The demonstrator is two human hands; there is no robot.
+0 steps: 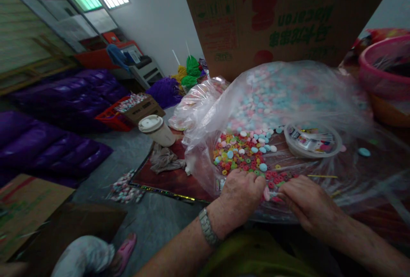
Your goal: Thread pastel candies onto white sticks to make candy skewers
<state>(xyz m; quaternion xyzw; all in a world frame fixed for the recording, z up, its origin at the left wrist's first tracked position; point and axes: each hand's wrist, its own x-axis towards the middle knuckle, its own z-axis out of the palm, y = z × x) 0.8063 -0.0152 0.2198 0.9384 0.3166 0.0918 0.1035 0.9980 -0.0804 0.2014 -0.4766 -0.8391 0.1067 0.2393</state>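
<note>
My left hand [241, 193], with a metal-banded watch [208, 227] on its wrist, is closed at the near edge of the table. Close by on its right, my right hand [309, 202] is closed too, its thumb and fingers pressed together. Between them shows a small pinkish-white piece [268, 194], partly hidden by the fingers; I cannot make out what it is. Just beyond the hands lie colourful ring-shaped pieces [230, 154] mixed with pastel oval pieces [263, 167]. A large clear plastic bag [288, 93] full of pink, blue and white pieces spreads behind them.
A round clear tub [313, 140] with small packets stands beyond my right hand. On the left are a lidded white cup [158, 131] and a crumpled cloth [165, 158]. A big cardboard box [237, 25] rises behind; a pink basin [386, 69] is at right. Another person's leg [83, 255] shows lower left.
</note>
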